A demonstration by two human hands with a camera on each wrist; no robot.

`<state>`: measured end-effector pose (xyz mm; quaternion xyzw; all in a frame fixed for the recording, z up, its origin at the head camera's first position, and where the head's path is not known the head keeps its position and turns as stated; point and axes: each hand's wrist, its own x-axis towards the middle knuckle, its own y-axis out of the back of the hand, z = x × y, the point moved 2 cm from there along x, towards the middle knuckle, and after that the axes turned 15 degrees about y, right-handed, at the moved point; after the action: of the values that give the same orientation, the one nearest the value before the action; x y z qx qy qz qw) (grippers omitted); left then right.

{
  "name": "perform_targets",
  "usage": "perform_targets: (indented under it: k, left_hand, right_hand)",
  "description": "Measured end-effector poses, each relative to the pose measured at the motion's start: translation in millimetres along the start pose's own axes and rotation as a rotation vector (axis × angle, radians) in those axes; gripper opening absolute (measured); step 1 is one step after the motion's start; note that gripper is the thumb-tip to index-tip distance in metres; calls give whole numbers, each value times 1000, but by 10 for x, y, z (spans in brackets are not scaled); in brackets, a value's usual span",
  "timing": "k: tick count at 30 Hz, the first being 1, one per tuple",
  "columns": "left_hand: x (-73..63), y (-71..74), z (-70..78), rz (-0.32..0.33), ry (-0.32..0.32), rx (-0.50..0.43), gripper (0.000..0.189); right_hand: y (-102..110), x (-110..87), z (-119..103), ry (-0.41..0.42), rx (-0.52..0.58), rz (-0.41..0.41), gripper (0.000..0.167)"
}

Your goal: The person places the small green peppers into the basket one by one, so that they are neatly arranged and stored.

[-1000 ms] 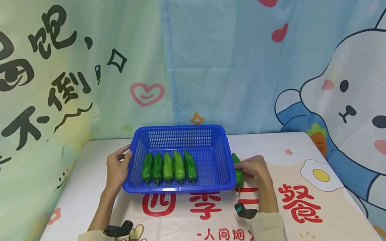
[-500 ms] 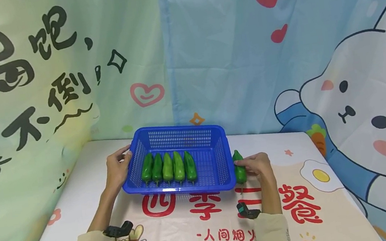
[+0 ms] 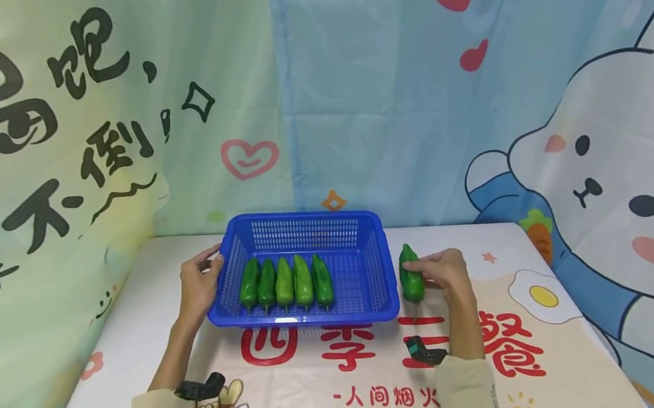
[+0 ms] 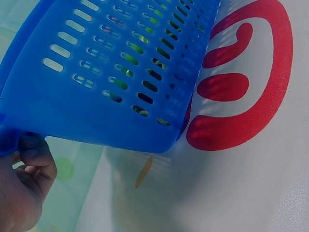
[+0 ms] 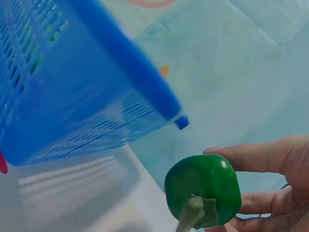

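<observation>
A blue plastic basket (image 3: 361, 275) with slotted walls stands tilted toward me, and a row of several green peppers (image 3: 285, 285) lies in its left and middle part. My left hand (image 3: 199, 286) grips the basket's left rim; in the left wrist view its fingers (image 4: 36, 159) curl at the rim's corner. To the right of the basket, my right hand (image 3: 447, 269) pinches another green pepper (image 3: 412, 279), held with its stem toward me. The right wrist view shows this pepper (image 5: 203, 188) end-on, apart from the basket wall (image 5: 72, 96).
The table (image 3: 130, 312) is covered with a printed mat (image 3: 303, 400) bearing red characters and a cat drawing. Behind it hangs a patterned cloth (image 3: 361, 89). A black wrist device (image 3: 425, 351) sits on the right wrist, another (image 3: 201, 388) on the left.
My right hand has moved right and slightly up with its pepper, away from the basket's right side, so more of the pepper shows. The left hand and basket stay in place.
</observation>
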<state>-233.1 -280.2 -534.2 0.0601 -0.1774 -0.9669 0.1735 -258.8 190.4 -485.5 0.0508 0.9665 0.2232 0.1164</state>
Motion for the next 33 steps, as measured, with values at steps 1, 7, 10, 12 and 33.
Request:
perform_targets:
  k: [1,7,10,12,33]
  left_hand:
    - [2,-2,-5,0,1,-1,39]
    - [6,-3,-10,-10,-12,-16,40]
    - [13,-4,-21,-15,-11,-27,40]
    - [15,-3,-24,-16,-10,-31,40]
    - [24,-7,-14,-3,12,-6,39]
  right_hand:
    - [11,-7,-16,3,-3,2,57]
    - [73,-54,-124,34,-6,9,62]
    - [100,-77,-179,63,-1,13,61]
    - [112,-92,-216,84,9,19,61]
    - [-13,-150,-484,143,-7,-23,58]
